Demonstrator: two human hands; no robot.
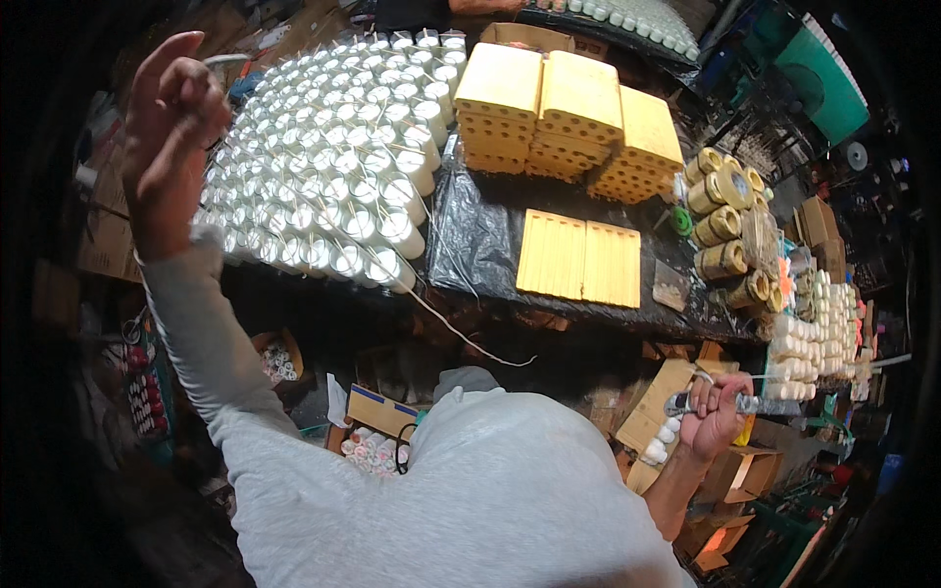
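My left hand (176, 127) is raised at the upper left, beside many white, cup-like cylinders (333, 167) with thin pale strands sticking up from them. Its fingers are loosely curled and apart, with nothing plainly in them. A pale curved piece shows by its fingertips; I cannot tell if they touch. Low on the right, my right hand (711, 416) is closed round a slim grey tool (755, 405), whose ends stick out on both sides of the fist. Its exact kind is unclear. A thin white cord runs close to that hand.
Stacked yellow blocks with holes (524, 108) and two flat grooved yellow slabs (578, 257) lie on the black-covered table (461, 220). Round yellowish moulds (720, 260) and white cylinders (799, 353) stand at right. A loose white cord (470, 343) hangs over the front edge. Open boxes sit below.
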